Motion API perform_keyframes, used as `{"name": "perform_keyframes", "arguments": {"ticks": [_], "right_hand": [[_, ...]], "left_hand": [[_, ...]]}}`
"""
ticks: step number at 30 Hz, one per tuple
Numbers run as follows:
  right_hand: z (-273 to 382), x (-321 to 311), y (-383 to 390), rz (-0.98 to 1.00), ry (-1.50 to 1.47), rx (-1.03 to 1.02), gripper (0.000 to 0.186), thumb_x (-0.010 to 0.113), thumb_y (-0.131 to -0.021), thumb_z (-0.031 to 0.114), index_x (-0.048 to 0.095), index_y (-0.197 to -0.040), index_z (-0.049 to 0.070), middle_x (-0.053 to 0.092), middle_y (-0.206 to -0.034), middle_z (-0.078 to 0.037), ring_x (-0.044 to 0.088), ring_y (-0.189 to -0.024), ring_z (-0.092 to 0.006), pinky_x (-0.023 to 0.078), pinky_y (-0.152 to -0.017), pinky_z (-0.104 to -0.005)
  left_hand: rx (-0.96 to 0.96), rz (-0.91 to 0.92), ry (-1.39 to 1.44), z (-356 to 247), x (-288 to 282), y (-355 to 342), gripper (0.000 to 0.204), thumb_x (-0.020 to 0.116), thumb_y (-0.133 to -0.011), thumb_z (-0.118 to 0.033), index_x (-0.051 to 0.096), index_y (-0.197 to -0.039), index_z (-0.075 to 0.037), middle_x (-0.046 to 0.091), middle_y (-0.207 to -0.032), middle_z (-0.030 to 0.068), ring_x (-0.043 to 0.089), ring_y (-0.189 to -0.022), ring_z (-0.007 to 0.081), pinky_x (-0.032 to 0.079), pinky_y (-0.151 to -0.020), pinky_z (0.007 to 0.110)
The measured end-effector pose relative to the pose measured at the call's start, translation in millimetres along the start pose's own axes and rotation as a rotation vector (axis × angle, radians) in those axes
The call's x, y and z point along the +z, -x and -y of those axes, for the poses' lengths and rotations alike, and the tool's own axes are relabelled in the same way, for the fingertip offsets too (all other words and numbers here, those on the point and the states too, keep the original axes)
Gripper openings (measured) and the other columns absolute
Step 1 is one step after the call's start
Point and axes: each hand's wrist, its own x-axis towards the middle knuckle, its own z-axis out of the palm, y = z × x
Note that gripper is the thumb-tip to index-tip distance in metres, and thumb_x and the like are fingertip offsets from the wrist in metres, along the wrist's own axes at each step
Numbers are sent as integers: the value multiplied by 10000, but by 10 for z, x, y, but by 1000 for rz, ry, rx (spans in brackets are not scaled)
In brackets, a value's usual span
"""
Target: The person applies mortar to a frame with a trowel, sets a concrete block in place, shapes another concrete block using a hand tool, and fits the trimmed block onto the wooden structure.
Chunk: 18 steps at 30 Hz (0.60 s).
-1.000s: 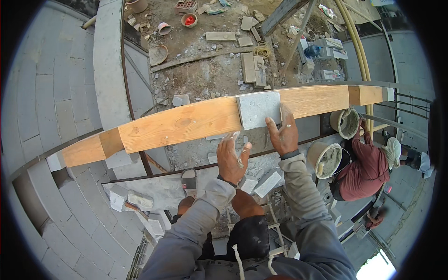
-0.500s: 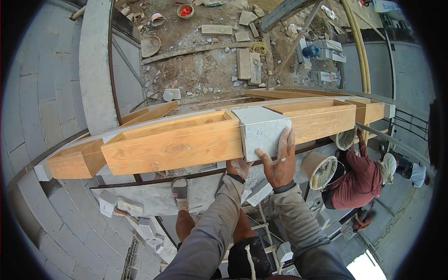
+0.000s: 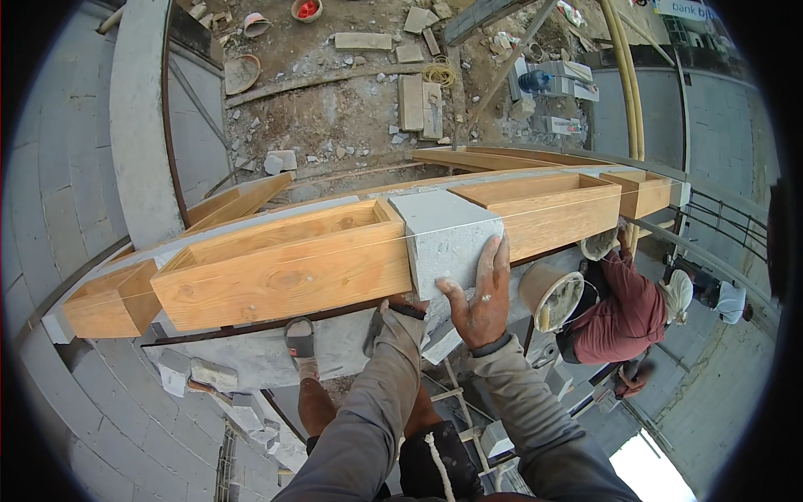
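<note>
A grey block sits in a row of wooden box forms, with a thin string stretched across them. My right hand rests on the block's front face, thumb and fingers spread and extended. Beneath the block, my left hand is mostly hidden, with only part near the dark wristband showing; its fingers and whatever they touch are out of sight.
Below the forms are my feet on a concrete ledge. At right are two mortar buckets, a crouching co-worker in maroon, others behind, and metal bars. Rubble and loose blocks lie beyond the forms.
My left hand has moved from in front of the forms to under the block. My right hand has shifted lower on its face. The view has shifted, showing the forms' open tops.
</note>
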Motion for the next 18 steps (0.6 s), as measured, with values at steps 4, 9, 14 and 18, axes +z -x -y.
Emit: {"name": "perform_keyframes", "arguments": {"ticks": [4, 9, 14, 18], "right_hand": [[-10, -23, -17, 10, -3, -12, 913, 682, -862, 395, 210, -1452, -118, 215, -1452, -407, 289, -1346, -529, 292, -1099, -509], [-71, 25, 13, 6, -15, -29, 920, 680, -862, 398, 195, -1461, -103, 181, -1458, -412, 257, -1352, -550, 267, -1104, -539], [-63, 14, 4, 0, -16, -32, 906, 673, -870, 388, 191, -1466, -96, 181, -1459, -410, 256, -1349, -553, 260, -1104, -547], [-63, 62, 30, -9, -27, -49, 906, 672, -869, 388, 192, -1464, -98, 189, -1454, -413, 253, -1350, -554, 254, -1105, -550]], "left_hand": [[56, -20, -202, 70, -12, -34, 453, 489, -972, -346, 492, -1343, -87, 506, -1350, 166, 508, -1214, 286, 393, -1002, 391], [120, -30, -452, 119, -159, -51, 432, 496, -972, -328, 509, -1325, -79, 526, -1323, 171, 528, -1187, 285, 408, -980, 378], [179, -43, -714, 196, -174, -182, 411, 503, -972, -309, 526, -1307, -71, 546, -1297, 176, 548, -1160, 284, 423, -959, 366], [236, -48, -936, 127, -198, -182, 394, 509, -973, -294, 539, -1292, -65, 562, -1275, 180, 563, -1139, 283, 436, -942, 356]]}}
